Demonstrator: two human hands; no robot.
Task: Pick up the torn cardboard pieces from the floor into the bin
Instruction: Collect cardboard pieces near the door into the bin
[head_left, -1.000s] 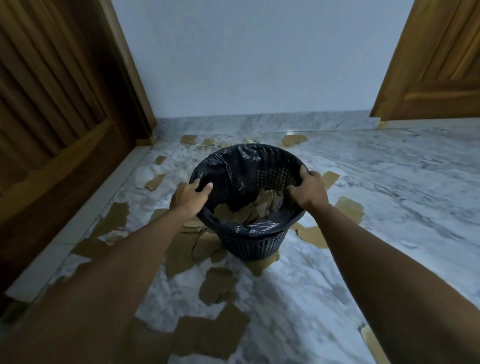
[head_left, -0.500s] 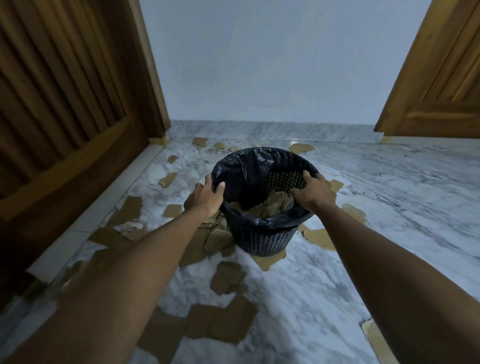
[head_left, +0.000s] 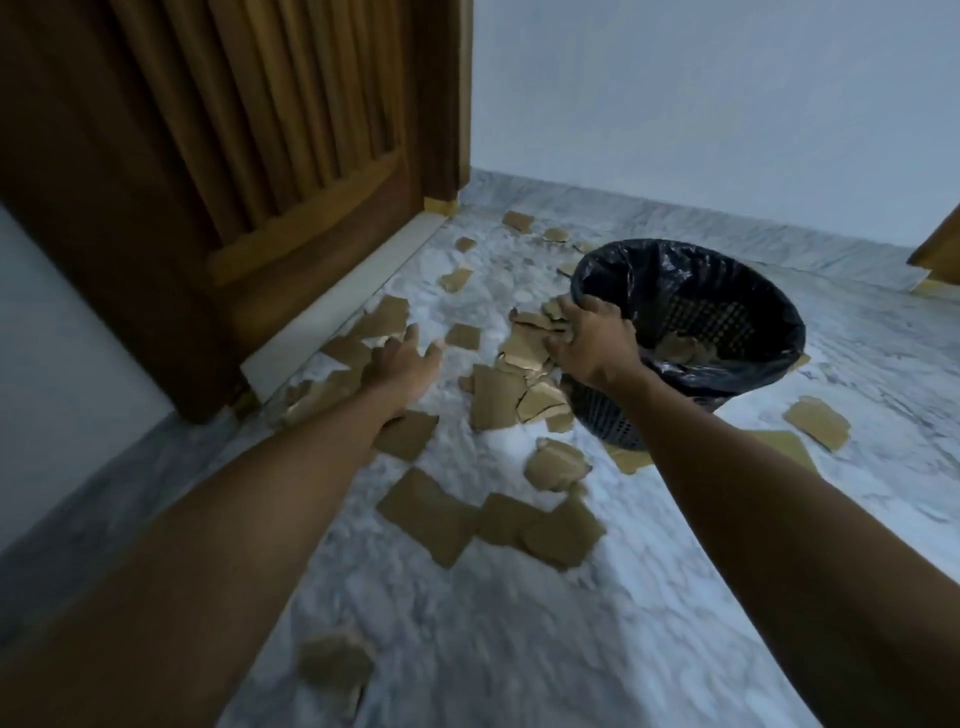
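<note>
A black mesh bin (head_left: 615, 423) lined with a black bag stands on the marble floor at the right, with torn cardboard (head_left: 680, 347) inside it. Several brown torn cardboard pieces (head_left: 496, 400) lie scattered to its left and in front, with one large piece (head_left: 431, 514) nearer me. My right hand (head_left: 592, 343) grips the bin's left rim, fingers curled over the edge. My left hand (head_left: 400, 364) is stretched out, palm down and fingers apart, just above the pieces near the door sill, and it holds nothing.
A dark wooden door (head_left: 208, 156) and its pale sill (head_left: 337, 306) close off the left side. A grey wall (head_left: 727, 104) runs behind the bin. More cardboard (head_left: 815, 422) lies right of the bin, and a second door's corner (head_left: 940, 244) shows far right.
My view has swung left. My left hand has let go of the bin and reached out over the floor pieces. My right hand has shifted from the right rim to the left rim.
</note>
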